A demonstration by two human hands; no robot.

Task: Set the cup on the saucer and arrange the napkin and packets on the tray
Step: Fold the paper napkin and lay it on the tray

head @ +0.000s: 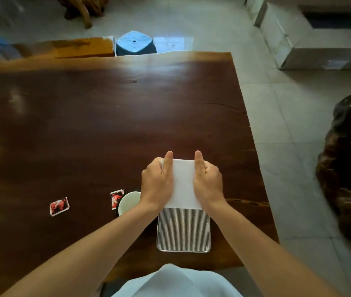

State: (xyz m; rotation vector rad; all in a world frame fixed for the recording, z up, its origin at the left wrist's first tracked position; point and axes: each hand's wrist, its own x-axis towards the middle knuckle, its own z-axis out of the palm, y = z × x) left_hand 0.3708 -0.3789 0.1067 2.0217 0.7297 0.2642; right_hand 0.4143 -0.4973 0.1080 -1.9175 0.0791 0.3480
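A white folded napkin (183, 183) is held over the far end of a ribbed clear tray (183, 230). My left hand (157, 183) grips its left edge and my right hand (207, 183) grips its right edge, thumbs on top pointing away. A white cup (128, 202) stands left of the tray on a dark saucer (137, 189), which my left wrist mostly hides. One red packet (116, 198) stands against the cup's left side. A second red packet (59, 206) lies flat farther left on the table.
The dark wooden table (106, 125) ends just right of the tray, with tiled floor beyond. A blue stool (135, 43) stands past the far edge. A dark carved wooden piece (350, 163) sits on the floor at the right.
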